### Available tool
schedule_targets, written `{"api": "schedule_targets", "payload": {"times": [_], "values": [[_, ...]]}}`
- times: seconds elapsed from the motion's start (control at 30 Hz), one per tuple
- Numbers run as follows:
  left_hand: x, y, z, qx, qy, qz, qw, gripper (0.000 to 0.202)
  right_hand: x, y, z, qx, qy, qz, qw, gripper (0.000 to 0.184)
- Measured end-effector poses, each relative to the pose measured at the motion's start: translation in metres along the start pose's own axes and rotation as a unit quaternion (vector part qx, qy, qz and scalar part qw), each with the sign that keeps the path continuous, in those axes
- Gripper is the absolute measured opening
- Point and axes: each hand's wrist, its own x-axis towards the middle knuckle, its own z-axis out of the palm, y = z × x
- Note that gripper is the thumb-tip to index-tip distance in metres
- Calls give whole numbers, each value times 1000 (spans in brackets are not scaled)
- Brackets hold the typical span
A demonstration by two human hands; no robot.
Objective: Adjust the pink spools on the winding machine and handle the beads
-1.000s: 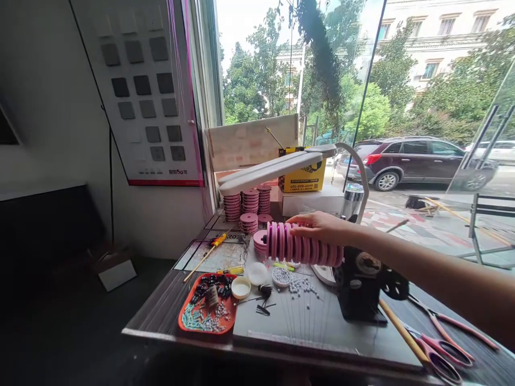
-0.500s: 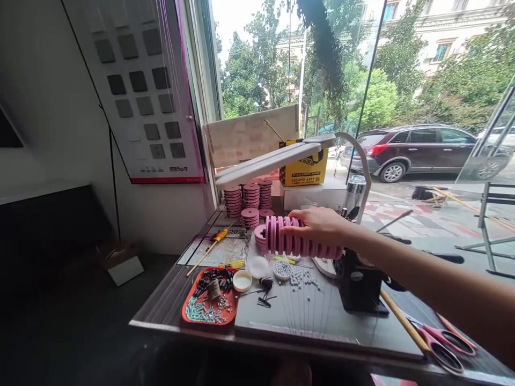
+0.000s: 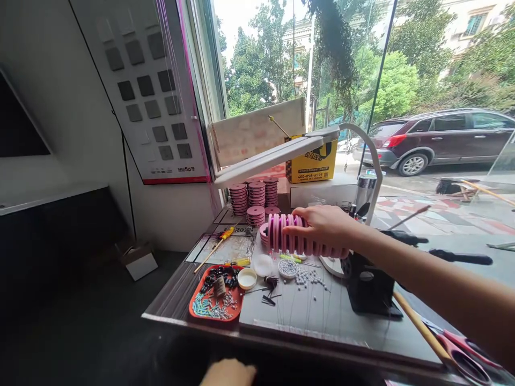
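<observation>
White lamp (image 3: 277, 154) slants before yellow box (image 3: 310, 170), beyond pink spools (image 3: 306, 245) in right hand (image 3: 324, 224)

Pink spools (image 3: 298, 245), bright purple showing between some, stand edge-on in a nearly level row above the tabletop (image 3: 173, 300).

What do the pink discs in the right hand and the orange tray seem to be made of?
Pink discs: perhaps foam or plastic, matte, as they show no sharp highlights. Orange tray: probably moulded plastic, smooth, with even colour and rounded corners.
</observation>
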Motion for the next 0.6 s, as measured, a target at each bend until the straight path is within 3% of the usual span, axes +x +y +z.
{"api": "schedule_targets", "payload": {"times": [0.03, 0.1, 0.17, 0.2, 0.23, 0.27, 0.4, 0.5, 0.6], "values": [[-6, 13, -17, 35, 6, -1, 999, 14, 0, 0, 0, 1, 1, -1, 1000, 74], [-5, 42, -41, 73, 86, 40, 993, 27, 0, 0, 0, 3, 2, -1, 1000, 74], [14, 66, -47, -88, 112, 104, 984, 48, 0, -1, 0, 3, 3, -2, 1000, 74], [29, 75, -42, -189, 70, 110, 973, 58, 0, -1, 0, 2, 3, -3, 1000, 74], [46, 82, -35, -289, -32, 100, 952, 60, 0, -1, 0, 2, 4, -4, 1000, 73], [64, 87, -24, -319, -103, 93, 937, 54, 0, -2, 0, 1, 4, -4, 1000, 73], [109, 105, 17, -378, -265, 119, 879, 37, -1, -3, -1, 1, 3, -3, 1000, 72], [111, 119, 31, -399, -331, 135, 844, 41, -1, -3, -2, 1, -1, 4, 1000, 72], [105, 125, 38, -421, -312, 144, 839, 37, 0, -3, -3, 1, -8, 7, 1000, 72]]}}
